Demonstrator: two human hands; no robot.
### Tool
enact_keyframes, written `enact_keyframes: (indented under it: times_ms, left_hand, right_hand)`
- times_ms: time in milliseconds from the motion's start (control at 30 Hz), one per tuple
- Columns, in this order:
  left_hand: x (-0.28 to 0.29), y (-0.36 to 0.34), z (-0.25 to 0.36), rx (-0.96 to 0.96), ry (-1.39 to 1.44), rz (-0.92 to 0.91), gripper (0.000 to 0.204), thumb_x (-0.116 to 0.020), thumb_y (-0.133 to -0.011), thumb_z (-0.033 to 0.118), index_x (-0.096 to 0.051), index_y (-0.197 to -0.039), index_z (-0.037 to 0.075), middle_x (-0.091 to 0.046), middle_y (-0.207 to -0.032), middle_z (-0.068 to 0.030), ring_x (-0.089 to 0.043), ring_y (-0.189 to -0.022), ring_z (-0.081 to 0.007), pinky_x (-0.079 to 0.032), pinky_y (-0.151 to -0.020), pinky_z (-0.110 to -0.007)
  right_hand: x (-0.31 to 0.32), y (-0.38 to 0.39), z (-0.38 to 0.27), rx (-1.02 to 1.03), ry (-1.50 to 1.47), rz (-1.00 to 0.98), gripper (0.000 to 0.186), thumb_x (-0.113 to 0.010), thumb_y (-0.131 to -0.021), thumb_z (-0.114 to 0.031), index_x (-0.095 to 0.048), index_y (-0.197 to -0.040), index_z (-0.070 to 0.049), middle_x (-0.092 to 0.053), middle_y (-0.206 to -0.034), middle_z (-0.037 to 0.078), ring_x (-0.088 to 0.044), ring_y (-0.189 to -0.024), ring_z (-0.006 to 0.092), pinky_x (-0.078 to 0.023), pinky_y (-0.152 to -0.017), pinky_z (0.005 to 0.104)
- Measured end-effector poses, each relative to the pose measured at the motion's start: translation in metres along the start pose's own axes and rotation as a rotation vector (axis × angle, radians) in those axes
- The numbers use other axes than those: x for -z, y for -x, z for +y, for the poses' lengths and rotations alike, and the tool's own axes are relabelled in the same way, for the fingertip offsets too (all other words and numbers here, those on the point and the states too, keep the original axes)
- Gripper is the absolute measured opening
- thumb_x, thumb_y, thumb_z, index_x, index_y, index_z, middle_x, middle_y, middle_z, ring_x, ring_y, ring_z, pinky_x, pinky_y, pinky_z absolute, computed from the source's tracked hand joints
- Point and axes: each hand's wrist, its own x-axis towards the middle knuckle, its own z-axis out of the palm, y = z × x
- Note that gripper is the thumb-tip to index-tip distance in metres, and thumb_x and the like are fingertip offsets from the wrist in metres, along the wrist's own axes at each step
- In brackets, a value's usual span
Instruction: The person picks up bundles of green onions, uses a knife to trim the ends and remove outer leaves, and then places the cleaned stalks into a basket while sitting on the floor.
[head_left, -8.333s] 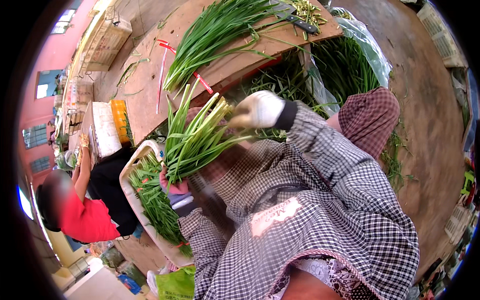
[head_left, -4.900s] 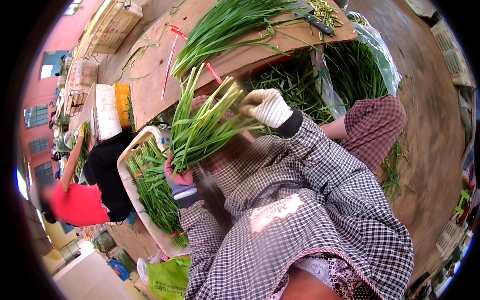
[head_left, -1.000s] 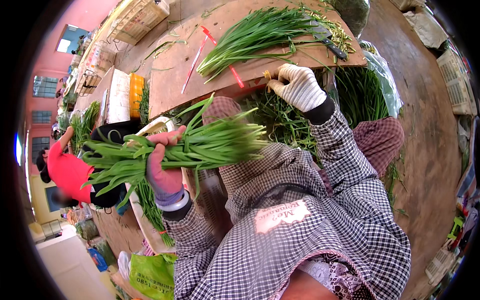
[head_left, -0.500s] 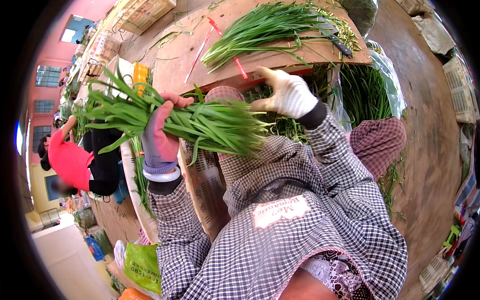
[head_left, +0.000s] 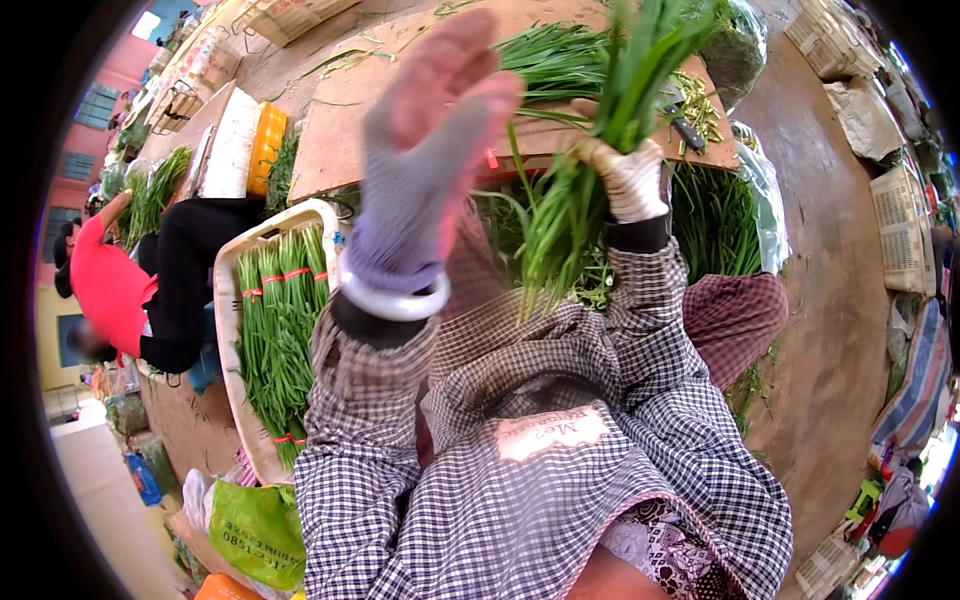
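My right hand [head_left: 632, 182], in a pale work glove, is wrapped round a bunch of garlic chives [head_left: 640, 85]. The bunch stands steeply, with leaves rising above the fist and loose ends hanging below it. My left hand [head_left: 420, 150], in a grey and pink glove, is raised with its palm and fingers spread; nothing is in it, and it is slightly blurred. Behind the hands, more cut chives [head_left: 555, 58] lie on a brown board [head_left: 345, 125]. At the board's right side a knife [head_left: 687, 130] rests by chopped stem ends [head_left: 705, 100], partly hidden by the held bunch.
To my left stands a white crate [head_left: 226, 300] of chives in bundles tied with red bands. A plastic-lined container of loose chives [head_left: 715, 215] is beyond my right knee. A co-worker in red [head_left: 110, 270] handles greens at far left. A green bag [head_left: 258, 535] lies at lower left.
The chive bunch has passed from my left hand to my right and turned from lying sideways to upright. My left hand let go and rose. The tied bundles in the left crate show more fully.
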Motion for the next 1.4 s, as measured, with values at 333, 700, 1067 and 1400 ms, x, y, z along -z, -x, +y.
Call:
enact_keyframes:
  times_ms: [333, 700, 1067, 1400]
  left_hand:
    - [0.079, 0.066, -0.123, 0.638, -0.082, -0.17, 0.037, -0.043, -0.096, 0.029, -0.056, -0.118, 0.002, -0.061, -0.111, -0.0085, -0.057, -0.104, -0.0168, -0.044, -0.092, -0.03]
    - [-0.008, 0.109, -0.192, 0.676, 0.208, -0.067, 0.031, -0.049, -0.096, 0.022, -0.054, -0.115, -0.002, -0.06, -0.106, -0.0047, -0.057, -0.09, -0.0114, -0.047, -0.08, -0.026]
    - [0.056, 0.132, -0.208, 1.033, 0.319, 0.288, 0.027, -0.048, -0.096, 0.021, -0.054, -0.114, 0.002, -0.044, -0.067, 0.0034, -0.037, -0.049, -0.0066, -0.036, -0.045, -0.02]
    - [0.039, 0.079, -0.207, 0.654, 0.038, -0.278, 0.065, -0.054, -0.092, 0.043, -0.04, -0.132, -0.006, -0.053, -0.126, -0.015, -0.05, -0.118, -0.0209, -0.038, -0.101, -0.034]
  right_hand:
    - [0.067, -0.015, 0.019, -0.012, -0.1, 0.068, 0.021, -0.07, -0.074, -0.01, -0.068, -0.094, -0.002, -0.068, -0.078, 0.003, -0.06, -0.066, 0.0071, -0.05, -0.061, 0.0257]
    - [0.04, -0.013, 0.013, 0.135, 0.128, 0.085, 0.019, -0.068, -0.071, -0.008, -0.068, -0.089, 0.0, -0.066, -0.076, 0.003, -0.057, -0.062, 0.0097, -0.048, -0.059, 0.0267]
    - [0.146, -0.032, 0.03, -0.036, -0.299, 0.11, 0.048, -0.061, -0.082, -0.007, -0.045, -0.126, 0.002, -0.061, -0.071, 0.01, -0.062, -0.064, 0.0211, -0.055, -0.058, 0.0308]
    - [0.116, -0.046, 0.018, 0.009, -0.184, 0.083, 0.047, -0.056, -0.08, -0.002, -0.046, -0.125, 0.007, -0.06, -0.087, 0.006, -0.055, -0.059, 0.0083, -0.05, -0.052, 0.0227]
